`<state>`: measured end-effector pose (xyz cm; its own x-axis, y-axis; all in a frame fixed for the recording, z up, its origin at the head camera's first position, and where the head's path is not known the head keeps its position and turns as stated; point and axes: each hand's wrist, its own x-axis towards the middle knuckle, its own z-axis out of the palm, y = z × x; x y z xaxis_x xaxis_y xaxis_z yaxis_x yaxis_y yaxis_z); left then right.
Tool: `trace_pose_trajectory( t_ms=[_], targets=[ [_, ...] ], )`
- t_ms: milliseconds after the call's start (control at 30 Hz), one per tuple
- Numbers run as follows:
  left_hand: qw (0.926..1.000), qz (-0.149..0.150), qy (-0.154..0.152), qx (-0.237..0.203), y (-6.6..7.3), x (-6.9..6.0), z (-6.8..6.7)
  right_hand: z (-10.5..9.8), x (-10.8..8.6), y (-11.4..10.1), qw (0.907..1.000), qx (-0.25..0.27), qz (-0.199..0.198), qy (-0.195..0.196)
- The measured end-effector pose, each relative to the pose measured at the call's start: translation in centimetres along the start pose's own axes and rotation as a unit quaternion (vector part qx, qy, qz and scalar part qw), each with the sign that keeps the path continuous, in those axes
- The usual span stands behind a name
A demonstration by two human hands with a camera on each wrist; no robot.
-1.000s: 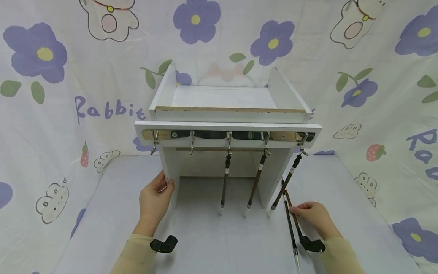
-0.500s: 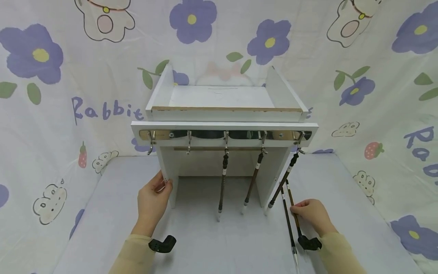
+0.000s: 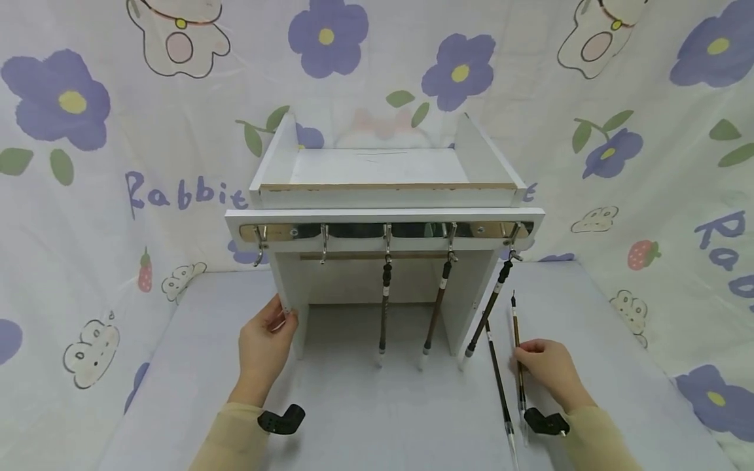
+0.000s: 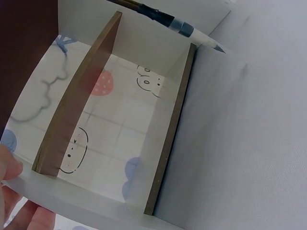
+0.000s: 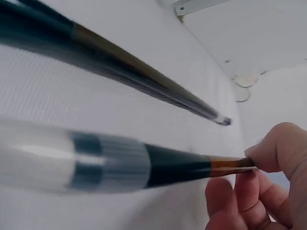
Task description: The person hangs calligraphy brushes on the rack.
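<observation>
Our right hand (image 3: 548, 366) pinches a calligraphy brush (image 3: 521, 387) near the middle of its shaft, thumb against fingers, to the right of the white shelf unit (image 3: 389, 197). Its dark tail end points away from us and its pale bristles towards us (whether they touch the white tabletop (image 3: 353, 425), we cannot tell). Our left hand (image 3: 262, 350) grips the front edge of the unit's left side panel, thumb on the inner side; that seems a sound steadying hold, provided we don't push. A second brush (image 3: 501, 392) lies near the held one, so lifting straight up, angled away from that neighbour, should avoid a clash. We would want the tail end free of our fingers, and any approach to the hook rail (image 3: 358, 230) gentle: three hanging brushes (image 3: 437, 304) dangle from its third, fourth and fifth hooks, counted from the left, and could swing if nudged.
</observation>
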<state>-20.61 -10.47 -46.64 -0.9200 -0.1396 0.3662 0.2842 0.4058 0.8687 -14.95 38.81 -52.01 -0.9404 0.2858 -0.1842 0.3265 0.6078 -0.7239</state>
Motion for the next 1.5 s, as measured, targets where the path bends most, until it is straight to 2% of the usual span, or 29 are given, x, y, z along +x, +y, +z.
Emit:
trace_pose_trajectory(
  t_ms=[167, 467, 667, 800, 933, 1167, 1333, 1500],
  targets=[
    [1.0000, 0.001, 0.001, -0.010, -0.2, 0.1, 0.2, -1.3, -1.0, -0.8, 0.9987, 0.048, -0.017, 0.005],
    [1.0000, -0.001, -0.001, -0.005, -0.2, 0.0, 0.1, -3.3, -3.4, -4.1, 0.9951, 0.083, -0.049, 0.022],
    [1.0000, 0.004, 0.001, -0.009, -0.1, 0.0, 0.0, -3.7, -5.3, -6.0, 0.9895, 0.086, -0.096, 0.065],
    [0.9999, 0.007, 0.002, -0.014, -0.2, 0.0, 0.1, -3.6, -6.3, -6.5, 0.9835, 0.075, -0.127, 0.105],
    [0.9999, 0.007, 0.002, -0.013, -0.3, 0.0, 0.2, -3.5, -6.9, -7.2, 0.9766, 0.066, -0.133, 0.155],
    [0.9999, 0.003, 0.003, -0.011, -0.3, 0.1, 0.1, -3.4, -7.9, -8.7, 0.9563, 0.097, -0.160, 0.225],
    [1.0000, 0.004, -0.001, -0.009, -0.3, 0.0, 0.1, -3.3, -8.5, -9.3, 0.9429, 0.100, -0.192, 0.254],
    [1.0000, 0.005, -0.002, -0.007, -0.3, -0.1, 0.1, -3.4, -8.9, -9.6, 0.9410, 0.091, -0.204, 0.254]
  ],
)
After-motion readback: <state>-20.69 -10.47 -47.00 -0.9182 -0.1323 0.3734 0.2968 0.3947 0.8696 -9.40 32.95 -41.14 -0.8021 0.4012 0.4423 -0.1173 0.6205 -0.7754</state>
